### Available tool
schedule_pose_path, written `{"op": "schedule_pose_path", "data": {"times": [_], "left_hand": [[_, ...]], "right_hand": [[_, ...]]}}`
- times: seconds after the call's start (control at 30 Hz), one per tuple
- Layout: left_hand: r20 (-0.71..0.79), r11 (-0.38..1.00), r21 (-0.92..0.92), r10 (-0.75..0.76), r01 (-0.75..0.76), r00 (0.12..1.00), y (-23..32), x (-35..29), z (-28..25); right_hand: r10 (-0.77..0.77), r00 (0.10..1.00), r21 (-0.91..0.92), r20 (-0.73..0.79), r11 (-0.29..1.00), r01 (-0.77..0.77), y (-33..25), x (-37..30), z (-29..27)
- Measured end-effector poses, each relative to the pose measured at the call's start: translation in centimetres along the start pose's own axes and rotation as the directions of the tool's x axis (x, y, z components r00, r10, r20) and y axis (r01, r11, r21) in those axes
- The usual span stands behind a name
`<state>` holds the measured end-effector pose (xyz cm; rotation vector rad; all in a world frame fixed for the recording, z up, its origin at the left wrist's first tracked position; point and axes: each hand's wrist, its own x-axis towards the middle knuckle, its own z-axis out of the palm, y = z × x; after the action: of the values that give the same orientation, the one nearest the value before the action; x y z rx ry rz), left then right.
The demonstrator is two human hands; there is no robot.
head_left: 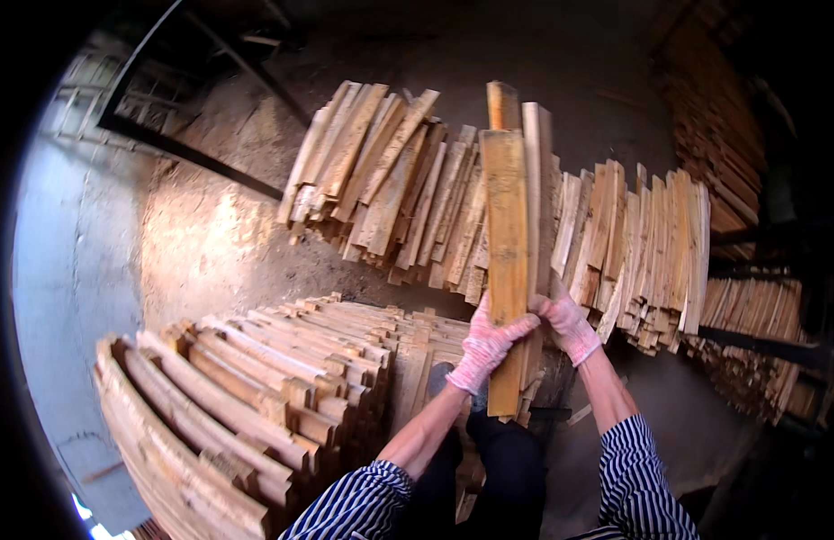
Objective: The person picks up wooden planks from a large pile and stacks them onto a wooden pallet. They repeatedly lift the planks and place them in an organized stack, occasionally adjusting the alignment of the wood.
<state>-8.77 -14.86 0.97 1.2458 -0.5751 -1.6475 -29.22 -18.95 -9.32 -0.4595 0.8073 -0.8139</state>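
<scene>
Upright in front of me is a small bundle of long wooden planks (507,216), with a yellowish, dark-speckled one nearest. My left hand (491,342), in a pinkish-white work glove, grips the bundle from its left side, thumb across the front plank. On the opposite side my right hand (567,322), gloved alike, is closed round the paler planks; its fingertips are partly hidden behind the wood. Beyond the bundle lies a long row of stacked planks (381,171), which the held pieces overlap in view.
A large layered plank stack (228,387) rises at the lower left. Another pile (750,315) stands at the right behind dark metal bars. A dark metal frame (192,157) crosses the upper left, near a pale blue wall panel (70,243). My shoe (440,378) shows below my hands.
</scene>
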Motion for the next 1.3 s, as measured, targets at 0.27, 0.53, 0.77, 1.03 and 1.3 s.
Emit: {"op": "schedule_pose_path", "data": {"times": [0.27,0.53,0.77,1.03,1.3], "left_hand": [[-0.082,0.941,-0.134,0.301,-0.31,0.95,26.5,-20.5,1.9],[-0.378,0.79,0.356,0.611,-0.5,0.696,49.0,-43.3,0.0],[-0.513,0.826,0.372,0.563,-0.423,0.648,49.1,-58.7,-9.1],[-0.49,0.714,-0.075,0.582,-0.696,0.65,34.9,-65.2,-29.9],[-0.799,0.443,-0.334,0.334,-0.832,0.499,27.9,-64.1,-33.8]], "right_hand": [[-0.281,0.907,-0.501,0.315,0.762,0.41,-16.1,-14.3,35.1],[-0.303,0.743,-0.451,0.597,0.639,0.623,-19.3,-21.9,61.6],[-0.159,0.507,-0.341,0.847,0.569,0.748,-11.2,-26.4,73.4],[0.476,0.536,-0.717,0.698,0.469,0.517,1.5,-30.0,78.9],[0.116,0.441,-0.405,0.89,-0.243,0.881,7.1,-35.7,78.7]]}}
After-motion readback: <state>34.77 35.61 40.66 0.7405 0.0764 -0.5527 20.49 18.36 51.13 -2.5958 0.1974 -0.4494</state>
